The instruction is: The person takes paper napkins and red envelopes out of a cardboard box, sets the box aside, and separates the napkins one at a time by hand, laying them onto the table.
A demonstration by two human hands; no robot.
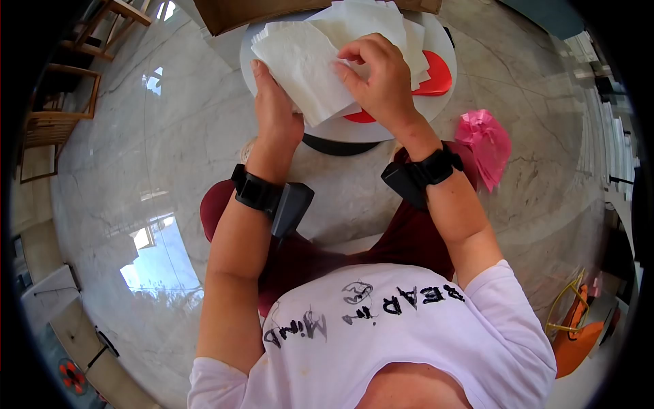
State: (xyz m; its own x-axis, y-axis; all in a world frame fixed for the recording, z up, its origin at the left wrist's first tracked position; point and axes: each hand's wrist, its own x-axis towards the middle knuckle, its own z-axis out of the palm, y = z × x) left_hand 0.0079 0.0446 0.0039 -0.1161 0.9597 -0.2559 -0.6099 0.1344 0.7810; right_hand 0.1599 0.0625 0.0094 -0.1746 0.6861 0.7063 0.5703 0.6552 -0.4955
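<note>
A thick stack of white paper napkins [306, 71] is tilted over the round white table, its layered edges showing at the upper left. My left hand [276, 112] is closed on the stack's left side, thumb along the edge and the other fingers hidden underneath. At the right edge of the same stack, my right hand [383, 80] has its thumb and bent forefinger close together in a pinch on the napkins. More white napkins [371, 24] lie behind, on the table. Beneath them a flat red piece [436, 73] sticks out to the right.
The round table [443, 44] stands between my knees and a cardboard box [238, 13] at the back. A pink plastic bag [484, 146] rests on the marble floor to the right. Wooden chairs [65, 119] are far left, and an orange bag [579, 334] is at lower right.
</note>
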